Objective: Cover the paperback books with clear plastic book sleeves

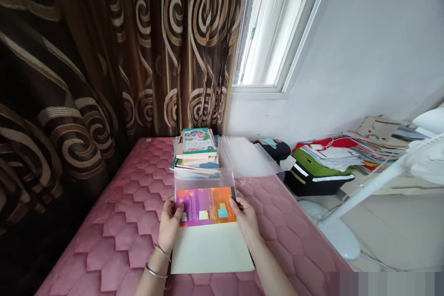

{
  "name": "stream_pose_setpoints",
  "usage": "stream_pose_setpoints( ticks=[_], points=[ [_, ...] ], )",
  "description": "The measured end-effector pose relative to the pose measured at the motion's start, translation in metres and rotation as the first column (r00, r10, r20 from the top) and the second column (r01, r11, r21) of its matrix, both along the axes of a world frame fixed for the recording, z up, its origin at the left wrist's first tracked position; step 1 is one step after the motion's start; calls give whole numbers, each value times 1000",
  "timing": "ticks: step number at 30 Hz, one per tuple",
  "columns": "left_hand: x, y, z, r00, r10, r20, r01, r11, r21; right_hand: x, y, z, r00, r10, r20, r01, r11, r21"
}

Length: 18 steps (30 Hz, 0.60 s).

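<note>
An open book lies before me, with a purple-and-orange printed cover flap (pixel 204 208) above a plain cream page (pixel 212 249). A clear plastic book cover (pixel 204 177) sticks out past the far edge of the printed part. My left hand (pixel 170 219) pinches the left edge of the book and plastic, thumb on top. On the opposite edge, my right hand (pixel 245 217) grips in the same way, its thumb near the orange corner. The fingers underneath are hidden. Just beyond, a stack of books (pixel 197 143) has a green-bordered one on top.
Clear plastic sheets (pixel 248 156) lie right of the stack on the pink quilted mattress (pixel 133 226). Past the mattress's right edge are a green-and-black storage box (pixel 319 171), piled papers (pixel 381 141) and a white fan (pixel 371 192). A patterned curtain (pixel 166 51) hangs behind.
</note>
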<state>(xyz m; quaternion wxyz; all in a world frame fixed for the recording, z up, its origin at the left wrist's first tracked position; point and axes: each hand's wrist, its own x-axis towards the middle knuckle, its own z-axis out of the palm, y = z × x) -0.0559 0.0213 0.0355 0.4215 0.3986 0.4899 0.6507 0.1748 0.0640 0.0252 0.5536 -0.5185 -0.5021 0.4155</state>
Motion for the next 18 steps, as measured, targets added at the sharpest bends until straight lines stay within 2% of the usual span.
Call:
stream_pose_setpoints(
  ticks=[4,9,18],
  points=[
    [-1,1,-5,1000,-3,-3,3,1000,1,3,-2,1,999,32,-1,-32,999,-1],
    [-1,3,-7,1000,0,28,0,1000,1,9,-7,5,991,130,-42,-131,991,-20],
    [0,0,-3,1000,-11,8,11,1000,26,9,-5,-5,994,111,-14,-111,994,-4]
  ],
)
